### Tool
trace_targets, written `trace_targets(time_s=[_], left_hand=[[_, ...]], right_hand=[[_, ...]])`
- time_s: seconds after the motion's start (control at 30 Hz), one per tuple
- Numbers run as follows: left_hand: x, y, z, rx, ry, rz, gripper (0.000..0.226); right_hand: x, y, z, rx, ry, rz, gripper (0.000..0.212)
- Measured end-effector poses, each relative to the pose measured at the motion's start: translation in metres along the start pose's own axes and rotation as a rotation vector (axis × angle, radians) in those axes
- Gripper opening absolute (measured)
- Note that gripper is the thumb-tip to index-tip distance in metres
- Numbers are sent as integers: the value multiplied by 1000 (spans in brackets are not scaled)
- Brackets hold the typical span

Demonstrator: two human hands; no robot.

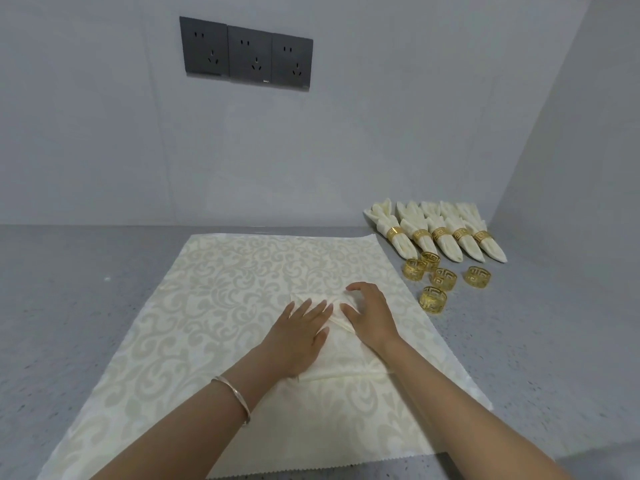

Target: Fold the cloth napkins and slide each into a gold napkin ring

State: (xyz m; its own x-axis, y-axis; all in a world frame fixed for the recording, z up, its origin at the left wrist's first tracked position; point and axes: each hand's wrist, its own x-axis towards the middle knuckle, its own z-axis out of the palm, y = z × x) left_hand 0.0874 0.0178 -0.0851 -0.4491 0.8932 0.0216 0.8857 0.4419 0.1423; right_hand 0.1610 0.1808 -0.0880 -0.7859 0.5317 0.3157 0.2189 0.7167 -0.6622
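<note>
- The napkin (341, 355) being folded lies on the patterned cloth (214, 306), a little right of that cloth's middle, partly hidden under both hands
- The left hand (299, 336) lies flat on the napkin, fingers spread and released, pinning a folded layer rather than gripping it
- The right hand (369, 317) presses beside it, fingers loosely curved over the upper folds; whether they pinch any fabric I cannot tell
- Five loose gold rings (437, 278) sit just off the patterned cloth's right edge; five finished napkins (440, 237) lie in a row beyond them
- Risk: the pleats look held by palm pressure alone, so lifting either hand early would likely let them spring open
- Risk: reaching for a ring one-handed could drag the napkin and skew the fold
- Risk: cream on cream makes a slipped edge easy to miss
</note>
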Motion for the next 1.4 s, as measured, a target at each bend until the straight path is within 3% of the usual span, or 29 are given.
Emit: trace_targets(time_s=[0.13, 0.33, 0.5, 0.7, 0.9, 1.1, 1.3, 1.4], left_hand=[[0, 0, 2, -22, 19, 3, 51], [0, -1, 2, -45, 4, 5, 52], [2, -2, 1, -51, -15, 8, 52], [-20, -4, -18, -330, 29, 61, 60], [-53, -12, -34, -141, -65, 113, 82], [-52, -18, -21, -128, -76, 145, 75], [-49, -15, -21, -295, -49, 125, 66], [-43, -18, -22, -298, -19, 72, 48]], right_hand=[[-21, -1, -17, 128, -114, -89, 21], [-72, 21, -60, -22, -294, -174, 31], [-93, 29, -79, -102, -317, -191, 33], [-92, 17, -75, -351, -325, -292, 36], [-88, 11, -78, -422, -339, -313, 43], [-84, 4, -81, -471, -341, -373, 41], [-82, 3, -81, -454, -342, -365, 37], [-81, 1, -81, -452, -344, -358, 34]])
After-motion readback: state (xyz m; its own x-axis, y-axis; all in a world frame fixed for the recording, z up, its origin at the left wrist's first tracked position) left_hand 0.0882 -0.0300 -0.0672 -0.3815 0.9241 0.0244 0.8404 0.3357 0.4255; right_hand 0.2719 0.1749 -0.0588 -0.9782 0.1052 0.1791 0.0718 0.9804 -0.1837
